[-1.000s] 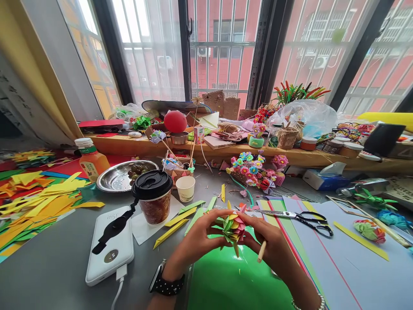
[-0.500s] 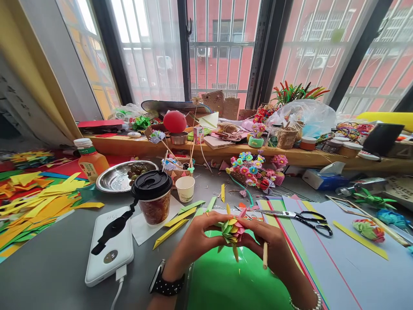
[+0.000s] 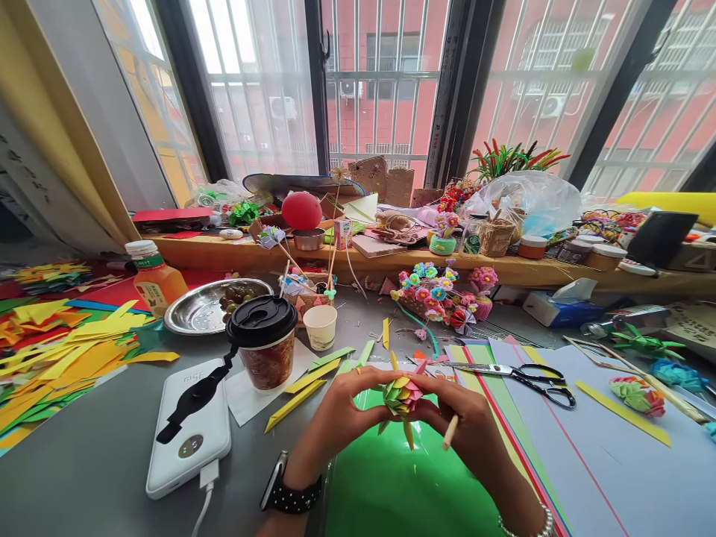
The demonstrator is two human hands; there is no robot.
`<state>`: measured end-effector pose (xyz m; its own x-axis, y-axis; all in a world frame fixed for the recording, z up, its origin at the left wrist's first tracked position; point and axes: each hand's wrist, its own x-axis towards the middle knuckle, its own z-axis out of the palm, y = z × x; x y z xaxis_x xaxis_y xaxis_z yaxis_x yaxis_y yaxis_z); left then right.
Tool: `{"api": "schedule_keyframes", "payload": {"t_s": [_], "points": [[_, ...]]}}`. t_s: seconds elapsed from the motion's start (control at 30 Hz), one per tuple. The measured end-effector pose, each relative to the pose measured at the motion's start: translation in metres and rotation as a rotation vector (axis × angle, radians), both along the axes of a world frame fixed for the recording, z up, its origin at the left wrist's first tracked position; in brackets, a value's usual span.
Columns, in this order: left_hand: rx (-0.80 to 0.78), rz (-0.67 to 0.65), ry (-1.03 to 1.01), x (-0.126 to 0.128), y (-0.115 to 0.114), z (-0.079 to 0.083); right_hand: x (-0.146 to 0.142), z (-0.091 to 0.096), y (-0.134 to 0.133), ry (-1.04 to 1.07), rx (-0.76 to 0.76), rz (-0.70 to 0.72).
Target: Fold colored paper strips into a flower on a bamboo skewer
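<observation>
Both my hands meet over a green sheet (image 3: 391, 485) at the table's front. My left hand (image 3: 341, 414), with a black watch on the wrist, pinches a folded paper flower (image 3: 401, 397) of green, yellow, orange and pink petals from the left. On the flower's right side my right hand (image 3: 473, 425) grips it too, and a thin wooden stick (image 3: 450, 432) pokes down out of those fingers. Scissors (image 3: 517, 377) lie just beyond my right hand on stacked coloured paper.
A lidded coffee cup (image 3: 264, 341), a small paper cup (image 3: 321, 327) and a white power bank (image 3: 190, 425) stand left of my hands. Yellow paper strips (image 3: 67, 350) cover the left. A steel bowl (image 3: 212, 304), a juice bottle (image 3: 152, 276) and a paper flower basket (image 3: 439, 294) sit behind.
The stick in my right hand has swung from slanted to upright and back to slanted. Both hands and the flower have shifted slightly upward in view.
</observation>
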<state>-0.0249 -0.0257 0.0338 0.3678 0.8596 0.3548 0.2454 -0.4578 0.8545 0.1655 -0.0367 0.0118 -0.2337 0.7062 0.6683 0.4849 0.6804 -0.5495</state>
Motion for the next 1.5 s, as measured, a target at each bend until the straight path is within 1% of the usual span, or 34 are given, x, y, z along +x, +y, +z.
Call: {"api": "schedule_keyframes", "payload": {"t_s": [0.07,0.17,0.23,0.37,0.43,0.53,0.6,0.7,0.73,0.77,0.8,0.83,0.9,1.03,1.13,1.23,1.33,1.4,1.5], "points": [[0.007,0.060,0.014,0.000,0.000,0.000,0.001,-0.002,0.001,0.000,-0.047,-0.042],[-0.026,0.118,-0.044,-0.001,0.001,0.001,0.002,-0.001,0.001,0.042,-0.081,-0.087],[-0.070,0.111,-0.087,0.000,0.001,0.001,0.003,0.003,0.001,0.057,-0.048,-0.076],[-0.140,0.094,-0.163,0.001,0.002,-0.003,0.002,0.009,0.000,0.073,0.051,-0.010],[-0.171,0.064,-0.247,0.000,0.004,-0.006,0.001,0.010,-0.001,0.088,0.050,-0.044],[-0.207,0.054,-0.357,-0.001,0.008,-0.010,0.001,0.009,-0.001,0.106,-0.025,-0.148],[-0.185,0.130,-0.345,-0.001,0.010,-0.011,0.002,0.008,-0.002,0.123,-0.074,-0.219],[-0.043,0.298,-0.223,0.000,0.010,-0.010,0.002,0.009,-0.002,0.152,-0.091,-0.312],[0.009,0.314,-0.178,0.001,0.009,-0.009,0.002,0.009,-0.002,0.157,-0.086,-0.332],[0.053,0.300,-0.138,0.003,0.008,-0.010,0.002,0.009,-0.002,0.159,-0.079,-0.345],[0.083,0.256,-0.101,0.005,0.006,-0.010,0.001,0.009,-0.002,0.156,-0.070,-0.351],[0.103,0.199,-0.073,0.008,0.005,-0.012,0.000,0.009,-0.002,0.149,-0.062,-0.351],[0.126,0.163,-0.036,0.015,0.002,-0.015,-0.003,0.007,-0.002,0.131,-0.049,-0.343],[0.163,0.233,-0.060,0.024,0.001,-0.025,-0.008,0.003,-0.002,0.062,-0.069,-0.297],[0.199,0.302,-0.069,0.026,0.000,-0.027,-0.010,0.000,-0.002,0.009,-0.101,-0.241],[0.230,0.364,-0.045,0.026,-0.002,-0.025,-0.011,-0.001,-0.002,-0.012,-0.106,-0.201],[0.235,0.376,-0.005,0.025,-0.004,-0.020,-0.010,0.001,-0.002,-0.029,-0.101,-0.173],[0.203,0.386,-0.015,0.024,-0.004,-0.017,-0.009,0.003,-0.003,-0.041,-0.108,-0.145],[0.112,0.390,-0.039,0.021,-0.002,-0.013,-0.005,0.006,-0.002,-0.037,-0.100,-0.099]]}}
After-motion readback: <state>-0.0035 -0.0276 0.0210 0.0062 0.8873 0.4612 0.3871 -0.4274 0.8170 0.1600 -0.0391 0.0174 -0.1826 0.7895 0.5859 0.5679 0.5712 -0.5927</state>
